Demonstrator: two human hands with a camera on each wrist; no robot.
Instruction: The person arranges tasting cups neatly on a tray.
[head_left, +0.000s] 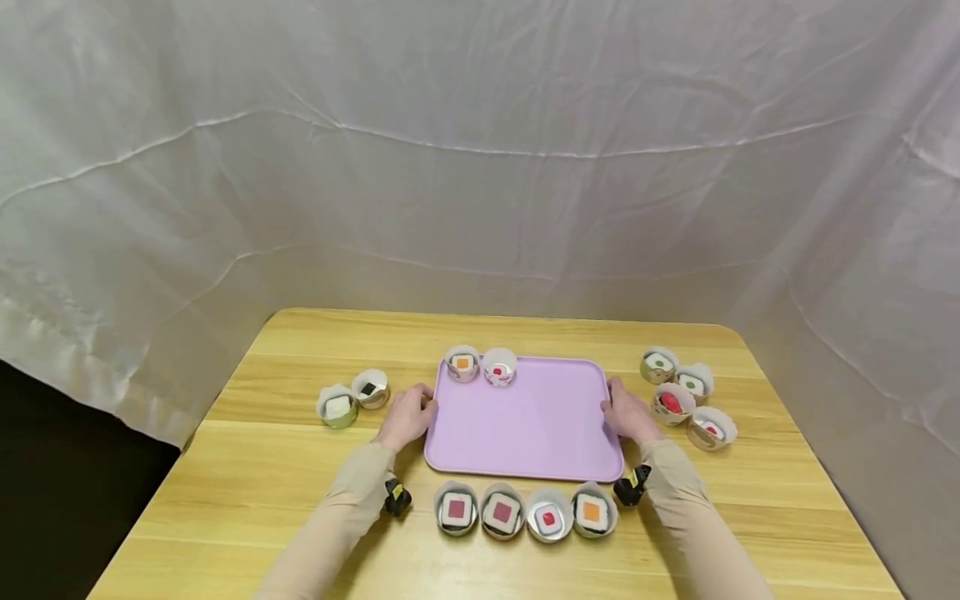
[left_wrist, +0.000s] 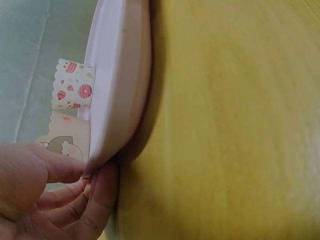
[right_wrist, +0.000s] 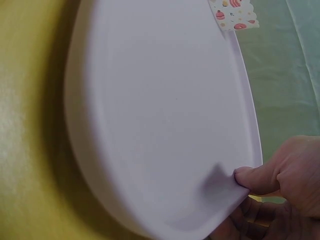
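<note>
Two-handed grip: left hand (head_left: pixel 406 414), right hand (head_left: pixel 632 414) pinch short ends of lilac rectangular tray (head_left: pixel 525 425) at centre of yellow wood-grain desk (head_left: pixel 300 483); two patterned paper cups (head_left: pixel 453 377) aboard. Step seems positioning tray; next move probably calls for level, even hold.

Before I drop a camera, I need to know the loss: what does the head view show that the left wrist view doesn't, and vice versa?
Only the head view shows the right hand, the four nearest cups, the four at right and the two at left. Only the left wrist view shows fingers under the tray. Both show the left hand, the two cups on the tray, and the table.
</note>
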